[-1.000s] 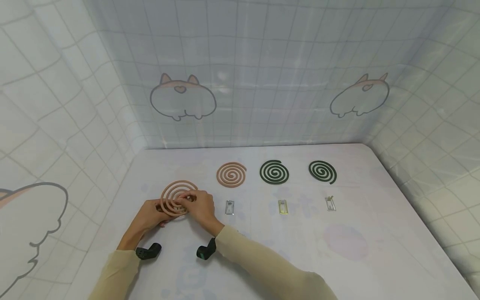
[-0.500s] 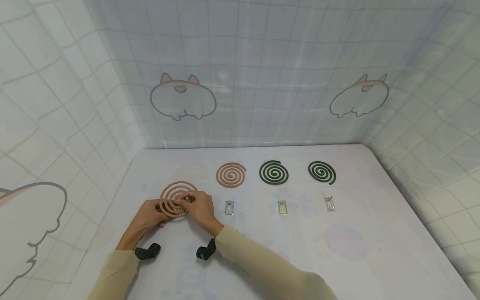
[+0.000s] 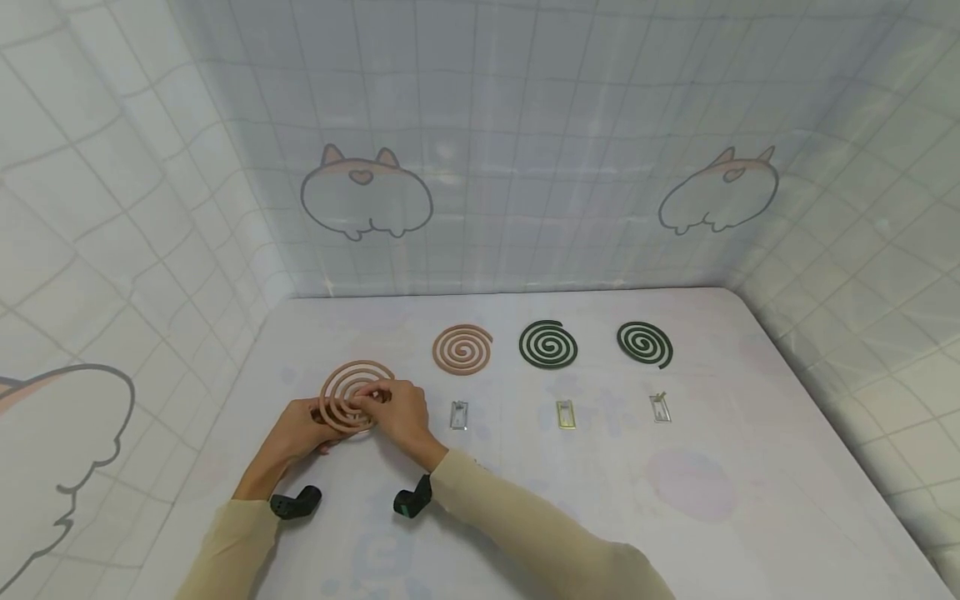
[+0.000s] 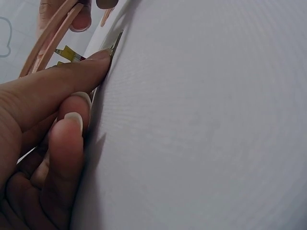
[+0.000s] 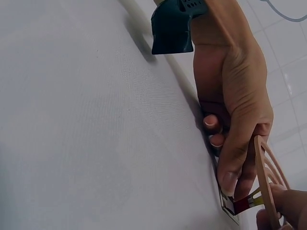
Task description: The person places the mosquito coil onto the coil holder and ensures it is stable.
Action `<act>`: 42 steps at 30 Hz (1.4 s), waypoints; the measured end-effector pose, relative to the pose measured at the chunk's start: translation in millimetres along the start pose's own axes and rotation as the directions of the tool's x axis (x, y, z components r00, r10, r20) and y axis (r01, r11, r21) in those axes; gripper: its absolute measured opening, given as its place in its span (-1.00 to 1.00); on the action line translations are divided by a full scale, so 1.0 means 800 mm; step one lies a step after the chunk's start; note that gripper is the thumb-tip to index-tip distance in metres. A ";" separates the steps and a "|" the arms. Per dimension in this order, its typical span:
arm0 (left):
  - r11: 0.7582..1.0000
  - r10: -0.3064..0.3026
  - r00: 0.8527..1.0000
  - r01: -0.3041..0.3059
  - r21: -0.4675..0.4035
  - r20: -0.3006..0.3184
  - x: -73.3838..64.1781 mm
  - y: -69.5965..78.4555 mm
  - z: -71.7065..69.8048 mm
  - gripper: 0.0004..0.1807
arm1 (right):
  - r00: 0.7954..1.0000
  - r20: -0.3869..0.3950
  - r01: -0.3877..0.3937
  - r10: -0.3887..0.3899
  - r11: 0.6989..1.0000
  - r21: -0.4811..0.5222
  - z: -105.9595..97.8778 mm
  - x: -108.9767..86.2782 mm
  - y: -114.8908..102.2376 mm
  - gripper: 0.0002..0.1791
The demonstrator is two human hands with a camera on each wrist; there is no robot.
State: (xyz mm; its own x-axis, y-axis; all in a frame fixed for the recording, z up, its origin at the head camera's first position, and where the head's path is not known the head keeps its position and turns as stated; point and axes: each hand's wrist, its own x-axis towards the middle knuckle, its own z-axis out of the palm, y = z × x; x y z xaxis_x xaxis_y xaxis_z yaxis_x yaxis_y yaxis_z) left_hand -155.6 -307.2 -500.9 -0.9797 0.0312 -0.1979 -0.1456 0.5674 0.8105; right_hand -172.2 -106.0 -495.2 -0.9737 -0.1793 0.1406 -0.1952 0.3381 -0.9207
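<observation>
A tan mosquito coil (image 3: 330,400) is held at the table's left side, tilted above a small metal coil stand. My right hand (image 3: 405,417) pinches the coil near its centre. My left hand (image 3: 298,432) is under the coil's left edge. In the left wrist view, its thumb presses the flat base (image 4: 115,42) of the stand against the table, while a yellow prong (image 4: 71,54) rises toward the coil. The right wrist view shows the prong reaching the coil's underside (image 5: 265,179), beside my right fingers (image 5: 290,201). From the head, hands and coil hide most of this stand.
Another tan coil (image 3: 462,350) and two green coils, one central (image 3: 548,344) and one further right (image 3: 645,343), lie in a row behind. Nearer are a silver stand (image 3: 459,415), a yellow stand (image 3: 566,414) and another silver stand (image 3: 660,407). Fabric walls enclose the table.
The coil's near edge dips slightly, then lifts back a little. Both hands keep nearly the same place and hold throughout.
</observation>
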 end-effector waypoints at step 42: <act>1.000 0.022 0.999 -0.022 -0.010 0.027 -0.001 0.000 0.000 -0.48 | 0.989 0.093 0.117 -0.116 0.993 -0.007 -0.015 0.003 0.006 -0.91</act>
State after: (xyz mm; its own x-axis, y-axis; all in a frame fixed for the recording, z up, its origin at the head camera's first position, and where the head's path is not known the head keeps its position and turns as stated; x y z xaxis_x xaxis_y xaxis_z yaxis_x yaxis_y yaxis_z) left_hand -155.2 -307.1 -500.6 -0.9787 0.0659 -0.1947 -0.1255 0.5582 0.8201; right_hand -177.2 -93.9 -494.7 -0.9294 -0.3022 0.2118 -0.3085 0.3217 -0.8952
